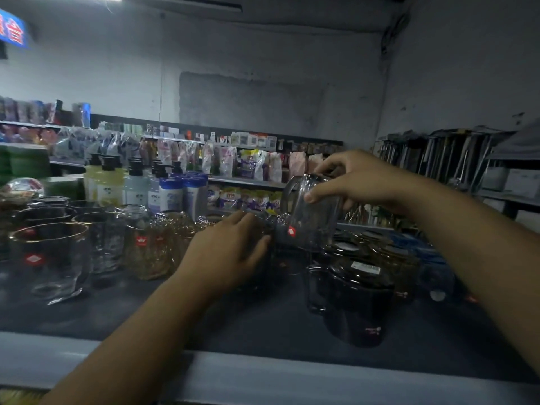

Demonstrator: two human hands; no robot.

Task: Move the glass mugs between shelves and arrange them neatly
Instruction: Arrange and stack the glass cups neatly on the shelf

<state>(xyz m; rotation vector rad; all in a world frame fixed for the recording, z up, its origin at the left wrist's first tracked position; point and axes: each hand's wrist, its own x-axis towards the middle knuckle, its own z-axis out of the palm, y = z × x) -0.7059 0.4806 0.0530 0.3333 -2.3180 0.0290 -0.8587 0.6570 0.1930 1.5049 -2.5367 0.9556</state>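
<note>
Care pays: your right grip [359, 182] clasps the glass mug [312, 223], so lower it level beside the dark mugs [359, 290]; whether your left grip [230, 255] holds anything is unclear.

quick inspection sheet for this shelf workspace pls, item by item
surface: dark shelf top, pale front edge
job's things: clear mug lifted; gold-rimmed mugs at left; dark mugs at right
clutter: pump bottles behind the mugs
hands: right hand grips the clear mug; left hand rests on glassware, grip unclear
cables: thin line down the back wall, maybe a cord
surroundings: stocked shop shelves, grey wall
</note>
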